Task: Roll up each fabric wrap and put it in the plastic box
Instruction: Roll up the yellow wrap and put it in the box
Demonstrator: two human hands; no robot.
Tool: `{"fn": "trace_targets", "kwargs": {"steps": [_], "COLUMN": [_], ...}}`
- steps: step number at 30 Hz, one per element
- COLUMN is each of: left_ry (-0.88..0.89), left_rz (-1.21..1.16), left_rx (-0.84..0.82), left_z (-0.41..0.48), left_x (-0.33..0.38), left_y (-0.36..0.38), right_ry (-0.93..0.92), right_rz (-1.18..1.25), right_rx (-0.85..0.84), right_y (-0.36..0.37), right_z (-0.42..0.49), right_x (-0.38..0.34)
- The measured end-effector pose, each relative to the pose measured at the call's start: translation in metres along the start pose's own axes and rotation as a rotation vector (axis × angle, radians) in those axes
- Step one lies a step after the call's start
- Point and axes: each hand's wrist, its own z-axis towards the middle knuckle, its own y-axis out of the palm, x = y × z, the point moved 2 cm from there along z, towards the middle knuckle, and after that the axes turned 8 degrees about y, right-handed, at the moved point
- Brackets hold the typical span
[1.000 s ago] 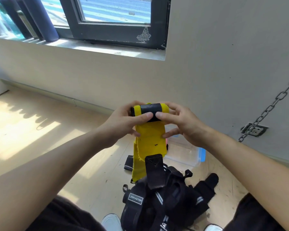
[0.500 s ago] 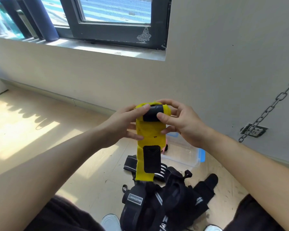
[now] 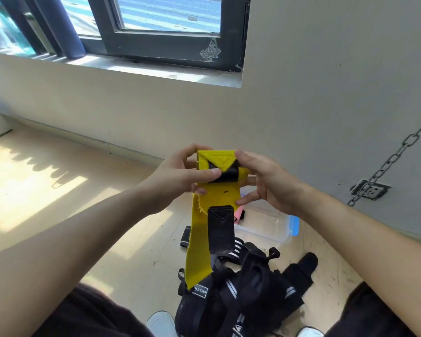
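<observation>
Yellow wrap (image 3: 199,239) over black wraps (image 3: 241,288), plastic box (image 3: 265,234)

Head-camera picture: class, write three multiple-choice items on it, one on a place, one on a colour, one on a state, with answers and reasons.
1. Where does the plastic box stand?
A on the windowsill; B on the floor by the wall; C on the person's lap.
2. What colour is the wrap being held?
A green; B white; C yellow.
3. How far is that wrap rolled?
A partly, its tail hanging; B fully; C not at all, flat on the floor.

1 B: it sits on the floor beyond the black wraps.
2 C: yellow fabric with black patches.
3 A: the left hand and right hand hold a roll while the rest hangs.
</observation>
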Motion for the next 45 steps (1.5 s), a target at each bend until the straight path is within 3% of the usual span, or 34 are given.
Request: {"fn": "trace_targets", "kwargs": {"steps": [11, 18, 24, 36, 45], "left_ry": [0.130, -0.007, 0.014, 0.137, 0.067], "left_rz": [-0.029, 0.041, 0.162, 0.115, 0.080], "left_rx": [0.019, -0.044, -0.060, -0.006, -0.041], "left_z": [0.0007, 0.0041, 0.0017, -0.0009, -0.0006], "left_x": [-0.0036, -0.0012, 0.0008, 0.0047, 0.0009], "left_y": [0.0028, 0.0014, 0.0015, 0.0014, 0.0030], "right_ry": [-0.129, -0.188, -0.227, -0.026, -0.121], "right_rz": [-0.075, -0.040, -0.005, -0.067, 0.088], "right_rx": [0.018, 0.001, -0.007, -0.054, -0.030], "right_y": [-0.0051, -0.0055, -0.0038, -0.0009, -0.0067], "right_z": [-0.0041, -0.0065, -0.0084, -0.0053, -0.0039], "right_x": [-0.0071, -0.0050, -0.0044, -0.0038, -0.0033]}}
